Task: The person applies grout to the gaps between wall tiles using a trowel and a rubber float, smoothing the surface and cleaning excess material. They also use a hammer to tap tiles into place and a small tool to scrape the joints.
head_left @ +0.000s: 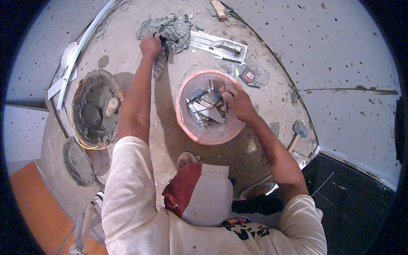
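My left hand (151,46) reaches far forward, closed on a crumpled grey-green striped cloth (175,32), one end of which hangs down toward the floor. In front of me stands a round pinkish-orange bucket (190,129). Inside it lie loose scraps, among them a pale flat strip (209,111), thin rods and dark lumps. My right hand (239,103) is over the bucket's right rim with its fingers curled inward above the scraps. What those fingers hold, if anything, is too small to make out.
Left of me sit a mortar tub (87,138) with a wooden-handled tool (112,107) and a mortar-coated round lid (77,162). Beyond the bucket lie a notched trowel (204,41) and a red tape measure (248,76). A mallet (300,129) rests at right, near the wall.
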`<state>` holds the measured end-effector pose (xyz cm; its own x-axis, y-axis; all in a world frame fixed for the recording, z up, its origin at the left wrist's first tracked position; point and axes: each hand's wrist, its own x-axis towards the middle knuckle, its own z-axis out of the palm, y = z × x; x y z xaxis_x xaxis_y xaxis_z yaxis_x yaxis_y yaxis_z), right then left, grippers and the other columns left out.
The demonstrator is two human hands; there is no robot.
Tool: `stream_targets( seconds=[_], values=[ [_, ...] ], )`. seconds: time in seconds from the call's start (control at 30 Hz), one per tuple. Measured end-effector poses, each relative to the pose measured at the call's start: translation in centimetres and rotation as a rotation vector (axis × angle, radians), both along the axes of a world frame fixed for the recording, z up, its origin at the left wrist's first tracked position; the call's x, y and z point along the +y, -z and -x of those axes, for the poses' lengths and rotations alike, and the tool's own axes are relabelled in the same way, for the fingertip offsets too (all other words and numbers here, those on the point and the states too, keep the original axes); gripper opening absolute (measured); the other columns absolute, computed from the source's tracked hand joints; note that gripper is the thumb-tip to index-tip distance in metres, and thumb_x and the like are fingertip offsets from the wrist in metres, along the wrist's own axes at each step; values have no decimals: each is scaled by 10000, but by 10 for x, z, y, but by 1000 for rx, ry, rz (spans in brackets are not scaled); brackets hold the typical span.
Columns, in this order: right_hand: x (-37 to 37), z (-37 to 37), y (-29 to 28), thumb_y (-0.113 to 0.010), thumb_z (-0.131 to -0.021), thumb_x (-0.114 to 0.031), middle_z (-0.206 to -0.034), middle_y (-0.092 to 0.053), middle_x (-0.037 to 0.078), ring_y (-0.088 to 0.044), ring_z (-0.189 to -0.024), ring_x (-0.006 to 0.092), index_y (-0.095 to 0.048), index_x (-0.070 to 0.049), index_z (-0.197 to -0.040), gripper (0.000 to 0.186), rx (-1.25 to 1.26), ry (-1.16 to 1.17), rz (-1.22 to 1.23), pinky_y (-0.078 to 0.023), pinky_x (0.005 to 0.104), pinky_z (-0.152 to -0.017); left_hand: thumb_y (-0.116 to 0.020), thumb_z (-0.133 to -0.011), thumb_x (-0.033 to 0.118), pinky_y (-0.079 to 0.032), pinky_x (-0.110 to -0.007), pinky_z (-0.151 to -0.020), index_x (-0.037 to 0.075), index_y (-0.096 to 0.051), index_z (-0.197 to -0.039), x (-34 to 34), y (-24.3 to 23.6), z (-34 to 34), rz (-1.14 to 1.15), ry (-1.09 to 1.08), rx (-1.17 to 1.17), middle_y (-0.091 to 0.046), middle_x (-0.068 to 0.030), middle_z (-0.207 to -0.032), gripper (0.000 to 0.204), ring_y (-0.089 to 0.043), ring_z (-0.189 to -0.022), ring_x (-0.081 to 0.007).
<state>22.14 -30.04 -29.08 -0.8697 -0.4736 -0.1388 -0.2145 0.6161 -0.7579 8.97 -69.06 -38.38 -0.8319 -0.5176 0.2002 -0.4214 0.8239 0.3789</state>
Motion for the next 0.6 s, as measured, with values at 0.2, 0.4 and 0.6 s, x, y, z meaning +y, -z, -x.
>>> stream_targets(
  seconds=[0.2,0.4,0.6],
  values=[
    [27,-12,-33,-607,-915,-220,-994,-683,131,-649,-896,243,-670,-29,-1053,245,-127,-41,-115,-505,357,-828,-595,-889,397,-520,-464,-763,83,-710,-987,-1,-68,-6,-25,15,355,-704,-185,-898,348,-674,-839,-386],
    [48,-17,-39,-597,-923,-180,-945,-684,110,-623,-800,172,-663,-6,-1054,228,-39,-62,61,-497,317,-777,-677,-822,277,-508,-421,-842,56,-714,-1008,8,-124,-42,-135,-55,501,-711,-175,-913,291,-675,-876,-360],
    [88,-22,-71,-559,-947,-217,-895,-671,124,-608,-764,175,-644,-16,-1050,241,-160,-49,-122,-496,343,-749,-628,-833,490,-310,-421,-1103,57,-486,-1367,23,-62,-50,-226,180,316,-461,-220,-1404,702,-405,-1328,-367]
  ],
)
